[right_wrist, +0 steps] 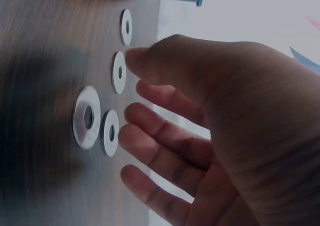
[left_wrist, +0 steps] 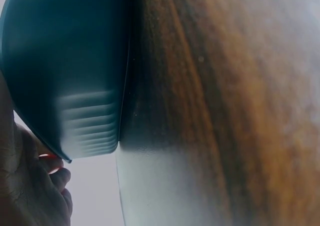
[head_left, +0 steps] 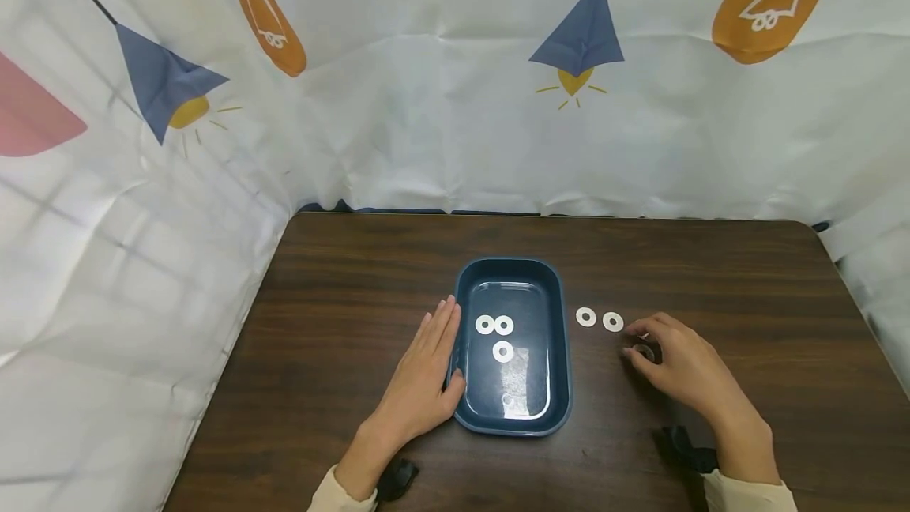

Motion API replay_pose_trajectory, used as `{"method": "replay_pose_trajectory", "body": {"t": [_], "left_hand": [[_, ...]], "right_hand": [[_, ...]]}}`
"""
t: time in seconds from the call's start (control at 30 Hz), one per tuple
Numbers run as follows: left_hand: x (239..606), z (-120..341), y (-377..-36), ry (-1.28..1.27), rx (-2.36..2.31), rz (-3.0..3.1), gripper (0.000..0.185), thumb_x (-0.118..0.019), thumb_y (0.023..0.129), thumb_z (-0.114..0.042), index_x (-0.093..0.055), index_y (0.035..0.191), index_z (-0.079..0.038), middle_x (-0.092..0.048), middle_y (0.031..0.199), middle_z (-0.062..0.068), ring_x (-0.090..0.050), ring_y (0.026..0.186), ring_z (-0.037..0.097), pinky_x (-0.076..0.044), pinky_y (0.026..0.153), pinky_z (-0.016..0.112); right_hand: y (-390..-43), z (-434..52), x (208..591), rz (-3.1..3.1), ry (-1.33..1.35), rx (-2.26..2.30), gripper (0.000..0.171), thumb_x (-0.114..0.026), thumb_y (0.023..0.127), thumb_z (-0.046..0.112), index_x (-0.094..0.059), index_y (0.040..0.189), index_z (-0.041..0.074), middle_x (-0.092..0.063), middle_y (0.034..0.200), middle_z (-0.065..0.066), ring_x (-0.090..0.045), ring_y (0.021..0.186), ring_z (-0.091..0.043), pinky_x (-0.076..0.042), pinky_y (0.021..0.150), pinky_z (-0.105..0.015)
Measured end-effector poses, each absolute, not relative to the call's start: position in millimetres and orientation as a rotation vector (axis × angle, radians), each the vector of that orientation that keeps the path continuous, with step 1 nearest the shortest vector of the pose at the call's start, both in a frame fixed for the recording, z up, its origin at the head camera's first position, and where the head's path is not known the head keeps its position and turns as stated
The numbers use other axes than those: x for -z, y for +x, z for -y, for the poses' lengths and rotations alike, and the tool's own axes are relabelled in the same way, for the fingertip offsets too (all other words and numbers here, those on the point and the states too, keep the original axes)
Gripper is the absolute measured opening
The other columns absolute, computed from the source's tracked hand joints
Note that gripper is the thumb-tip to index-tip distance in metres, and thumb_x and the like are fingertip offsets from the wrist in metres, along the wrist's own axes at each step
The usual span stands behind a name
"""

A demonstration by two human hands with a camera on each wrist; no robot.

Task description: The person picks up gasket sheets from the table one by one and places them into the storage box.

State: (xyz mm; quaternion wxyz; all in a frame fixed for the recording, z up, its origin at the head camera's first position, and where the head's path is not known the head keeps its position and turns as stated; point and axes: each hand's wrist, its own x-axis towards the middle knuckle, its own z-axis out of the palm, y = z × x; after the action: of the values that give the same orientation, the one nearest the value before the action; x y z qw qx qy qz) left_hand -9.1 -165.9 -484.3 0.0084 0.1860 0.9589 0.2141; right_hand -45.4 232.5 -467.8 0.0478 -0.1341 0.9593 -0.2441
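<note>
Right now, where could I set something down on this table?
The tabletop is bare left of the left hand and right of the right hand, out to its side edges. It's crowded between the tray and right hand, where washers lie.

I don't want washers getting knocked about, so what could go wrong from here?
The flat washers near the right hand might be awkward to pinch off the table. The left hand touches the tray; a push could slide it and shift the three washers inside.
</note>
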Motion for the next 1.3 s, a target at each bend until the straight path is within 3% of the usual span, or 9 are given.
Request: {"method": "replay_pose_trajectory", "body": {"t": [0.17, 0.43, 0.9, 1.3], "left_hand": [[485.2, 167.9, -9.8, 0.590, -0.677, -2.991, 0.095, -0.062, 0.094, -0.022, -0.007, 0.172, -0.016, -0.004, 0.182, -0.001, -0.002, 0.168, 0.012, -0.007, 0.139, 0.035], [484.7, 166.7, -10.1, 0.593, -0.673, -2.991, 0.096, -0.063, 0.093, -0.021, -0.008, 0.171, -0.015, -0.006, 0.182, 0.001, -0.002, 0.168, 0.012, -0.022, 0.136, 0.051], [484.1, 165.7, -9.5, 0.559, -0.638, -2.974, 0.097, -0.063, 0.095, -0.023, -0.004, 0.171, -0.019, 0.002, 0.181, -0.006, 0.000, 0.168, 0.009, -0.011, 0.138, 0.038], [484.5, 166.1, -10.1, 0.562, -0.641, -2.972, 0.097, -0.064, 0.095, -0.024, -0.004, 0.172, -0.019, 0.000, 0.182, -0.004, 0.000, 0.168, 0.010, -0.021, 0.136, 0.049]], "right_hand": [[-44.9, -239.2, 470.5, -2.891, -0.389, 0.727, 0.024, -0.082, 0.089, 0.018, -0.075, 0.110, 0.010, -0.073, 0.112, -0.009, -0.073, 0.096, -0.028, -0.061, 0.077, -0.053], [-45.9, -248.1, 474.6, -2.888, -0.362, 0.674, 0.025, -0.083, 0.087, 0.021, -0.075, 0.107, 0.009, -0.075, 0.109, -0.011, -0.073, 0.093, -0.028, -0.060, 0.074, -0.053], [-46.0, -248.4, 474.1, -2.903, -0.321, 0.613, 0.024, -0.084, 0.085, 0.023, -0.076, 0.103, 0.010, -0.075, 0.099, -0.007, -0.071, 0.088, -0.025, -0.059, 0.072, -0.051], [-50.2, -248.6, 474.7, -2.873, -0.262, 0.623, 0.019, -0.085, 0.085, 0.026, -0.078, 0.099, 0.014, -0.078, 0.093, -0.004, -0.072, 0.086, -0.023, -0.058, 0.068, -0.050]]}}
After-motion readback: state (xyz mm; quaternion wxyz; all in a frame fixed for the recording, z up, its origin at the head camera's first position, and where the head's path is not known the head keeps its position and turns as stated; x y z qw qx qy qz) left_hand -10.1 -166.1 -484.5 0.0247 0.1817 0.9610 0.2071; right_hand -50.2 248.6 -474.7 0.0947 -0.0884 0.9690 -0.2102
